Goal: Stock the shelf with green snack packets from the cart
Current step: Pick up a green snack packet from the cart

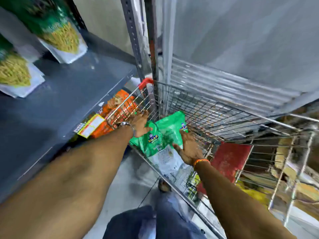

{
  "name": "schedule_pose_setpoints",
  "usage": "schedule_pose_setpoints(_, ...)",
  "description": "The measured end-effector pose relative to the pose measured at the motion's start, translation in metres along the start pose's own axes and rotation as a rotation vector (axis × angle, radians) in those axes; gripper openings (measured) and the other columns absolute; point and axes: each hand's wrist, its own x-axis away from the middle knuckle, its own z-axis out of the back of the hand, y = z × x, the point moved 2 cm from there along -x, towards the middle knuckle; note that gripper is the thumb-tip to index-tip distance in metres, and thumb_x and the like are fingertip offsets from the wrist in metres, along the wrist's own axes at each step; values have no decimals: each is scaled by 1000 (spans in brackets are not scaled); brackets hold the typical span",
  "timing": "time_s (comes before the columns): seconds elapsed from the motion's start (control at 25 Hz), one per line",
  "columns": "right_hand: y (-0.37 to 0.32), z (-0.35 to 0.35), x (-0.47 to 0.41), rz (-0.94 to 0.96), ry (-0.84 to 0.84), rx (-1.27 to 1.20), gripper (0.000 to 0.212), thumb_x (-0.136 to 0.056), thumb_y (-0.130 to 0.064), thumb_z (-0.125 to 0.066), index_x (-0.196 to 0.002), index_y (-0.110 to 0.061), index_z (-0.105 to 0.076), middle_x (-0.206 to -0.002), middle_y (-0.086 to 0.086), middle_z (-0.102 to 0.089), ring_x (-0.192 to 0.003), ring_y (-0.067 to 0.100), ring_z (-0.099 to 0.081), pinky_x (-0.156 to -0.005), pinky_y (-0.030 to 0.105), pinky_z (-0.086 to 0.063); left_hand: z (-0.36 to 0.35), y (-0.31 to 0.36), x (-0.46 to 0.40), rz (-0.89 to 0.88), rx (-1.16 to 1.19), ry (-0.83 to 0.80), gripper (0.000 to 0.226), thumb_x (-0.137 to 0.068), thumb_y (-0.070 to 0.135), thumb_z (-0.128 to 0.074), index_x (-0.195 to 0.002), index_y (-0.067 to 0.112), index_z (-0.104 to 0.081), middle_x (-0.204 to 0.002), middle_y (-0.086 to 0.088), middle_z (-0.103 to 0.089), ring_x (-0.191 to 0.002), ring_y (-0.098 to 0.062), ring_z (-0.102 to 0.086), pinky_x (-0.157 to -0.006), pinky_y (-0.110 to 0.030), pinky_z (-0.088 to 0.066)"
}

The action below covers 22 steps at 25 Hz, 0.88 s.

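Green-and-yellow packets (60, 34) already standing at far left on the grey shelf (72, 87), blurred, with bare shelf beside them. Lower down, orange boxes (110, 116) just beyond the rim of the wire cart (224, 121). Left hand (140, 124) spread over the top corner of the green packets (160, 137) in the cart, fingers apparently pressing on rather than curled under, though blur makes that hard to tell. Right hand (189, 147) flat against the opposite edge, thumb over the clear lower part. Best to squeeze both sides evenly, lift straight clear of the wire rim, then swing left and stand them upright beside those already there. Red panel (229, 157) at far right, at the cart's near end.
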Motion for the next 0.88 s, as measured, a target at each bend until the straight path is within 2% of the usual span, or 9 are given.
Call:
schedule_pose_setpoints(0.12,8,-38,-14,-38,-193,-68,85,-89,-35,-72,-154,2,-29,-158,22,-39,-147,31,-38,-119,26,-22,-14,-4,-24,96,74,-122,93,-90,40,-63,-158,5,-11,-145,-27,-49,-134,-39,-49,-108,-39,-42)
schedule_pose_setpoints(0.28,15,-78,-31,-123,-303,-122,108,-73,-35,-87,-155,-2,-25,-155,20,-44,-142,33,-44,-116,31,-35,-25,-11,-46,107,118,-199,76,-85,37,-72,-149,10,-40,-145,-17,-53,-131,-33,-53,-101,-30,-43)
schedule_pose_setpoints(0.4,22,-94,-43,-132,-332,-121,111,-65,-37,-92,-152,-6,-31,-145,20,-56,-132,35,-55,-106,32,-44,-34,-17,-58,70,244,-163,51,-82,33,-76,-126,11,-63,-137,-13,-61,-123,-29,-59,-98,-27,-44)
schedule_pose_setpoints(0.52,26,-96,-47,-116,-320,-96,104,-59,-39,-95,-145,-9,-44,-138,18,-64,-125,35,-61,-101,35,-49,-34,-14,-52,3,434,-168,38,-80,28,-79,-112,8,-73,-124,-9,-70,-111,-20,-64,-89,-18,-42)
schedule_pose_setpoints(0.6,29,-91,-46,-138,-270,-124,93,-57,-35,-97,-137,-13,-55,-131,16,-69,-120,35,-64,-97,37,-53,-30,-12,-44,-22,522,-164,30,-79,28,-80,-102,9,-76,-99,-8,-74,-81,-11,-62,-69,-15,-42)
schedule_pose_setpoints(0.68,26,-78,-44,-166,-237,-182,81,-58,-28,-97,-130,-14,-61,-126,14,-72,-115,33,-67,-94,36,-54,-13,-9,-34,-29,571,-79,22,-79,30,-80,-90,11,-78,-75,-3,-68,-61,-4,-49,-53,-16,-34)
schedule_pose_setpoints(0.76,19,-56,-48,-163,-225,-224,71,-61,-26,-96,-124,-13,-64,-120,13,-75,-111,32,-69,-93,36,-55,9,-3,-23,-24,622,26,18,-77,31,-81,-81,14,-78,-65,1,-62,-55,-4,-43,-51,-19,-31)
schedule_pose_setpoints(0.88,-11,-7,-58,-71,-207,-327,64,-65,-17,-93,-123,-10,-66,-123,11,-73,-117,32,-67,-103,46,-53,65,6,-4,-66,645,206,19,-73,33,-83,-75,14,-78,-53,10,-55,-51,-1,-38,-54,-22,-28)
